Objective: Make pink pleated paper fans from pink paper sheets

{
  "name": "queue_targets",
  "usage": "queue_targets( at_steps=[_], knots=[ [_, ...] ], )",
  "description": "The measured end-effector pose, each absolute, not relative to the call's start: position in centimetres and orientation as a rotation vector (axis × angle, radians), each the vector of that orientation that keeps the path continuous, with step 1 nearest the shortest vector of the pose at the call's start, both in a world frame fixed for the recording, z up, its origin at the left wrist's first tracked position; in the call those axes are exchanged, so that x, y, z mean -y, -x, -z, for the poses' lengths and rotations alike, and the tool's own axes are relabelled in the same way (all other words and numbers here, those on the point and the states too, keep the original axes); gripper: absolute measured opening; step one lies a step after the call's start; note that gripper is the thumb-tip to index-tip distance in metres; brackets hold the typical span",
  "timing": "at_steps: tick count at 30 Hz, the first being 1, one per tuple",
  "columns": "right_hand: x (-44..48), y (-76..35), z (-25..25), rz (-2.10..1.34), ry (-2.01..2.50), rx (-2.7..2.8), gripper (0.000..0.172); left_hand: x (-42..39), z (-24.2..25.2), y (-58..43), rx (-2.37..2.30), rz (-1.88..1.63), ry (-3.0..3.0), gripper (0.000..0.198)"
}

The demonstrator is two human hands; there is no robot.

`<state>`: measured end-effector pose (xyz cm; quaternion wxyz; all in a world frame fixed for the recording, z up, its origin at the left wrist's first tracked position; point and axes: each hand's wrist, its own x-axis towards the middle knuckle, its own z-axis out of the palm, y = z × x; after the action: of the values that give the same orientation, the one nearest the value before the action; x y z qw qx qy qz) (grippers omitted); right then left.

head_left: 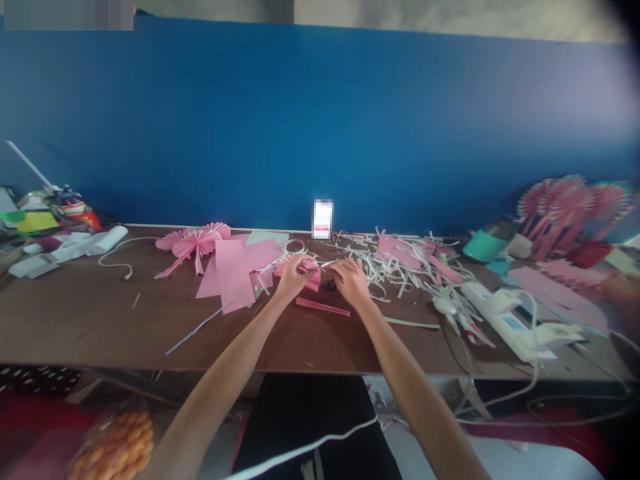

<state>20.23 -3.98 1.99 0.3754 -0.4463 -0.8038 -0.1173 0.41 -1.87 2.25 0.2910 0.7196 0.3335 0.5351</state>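
In the head view my left hand (293, 276) is closed on a pink pleated paper fan (314, 279), held just above the table. My right hand (352, 277) pinches the end of a thin white strip (327, 265) that reaches toward the fan. The two hands are close together, and their fingertips partly hide where strip and fan meet. On the table just below them lies a narrow folded pink paper strip (323, 307). Flat pink paper sheets (234, 270) overlap to the left of my left hand. A heap of white paper strips (400, 263) spreads beside my right hand.
Finished-looking pink paper fans (199, 241) lie at the back left. A lit phone (323, 219) stands against the blue partition (320, 120). To the right are a power strip (505, 320) with cables, a teal cup (487, 243) and upright fans (565, 203).
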Motion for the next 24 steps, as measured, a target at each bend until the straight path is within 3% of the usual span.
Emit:
queue_targets(
  at_steps=[6,11,20,24],
  knots=[
    [4.3,-20.2,-2.3,0.472,1.152,2.045,0.021,2.2,-3.0,0.1,-0.967,-1.529,-2.202,0.028],
    [4.4,-19.9,-2.4,0.389,1.118,1.984,0.02,2.1,-2.6,-0.3,-0.871,-1.443,-2.197,0.025],
    [2.9,-21.3,-2.0,-0.612,1.065,1.567,0.025,2.0,-3.0,0.2,-0.931,-1.351,-1.742,0.034],
    [2.7,-21.6,-1.8,-0.881,1.033,1.471,0.03,1.8,-2.7,0.3,-0.89,-1.288,-1.626,0.035]
  ],
)
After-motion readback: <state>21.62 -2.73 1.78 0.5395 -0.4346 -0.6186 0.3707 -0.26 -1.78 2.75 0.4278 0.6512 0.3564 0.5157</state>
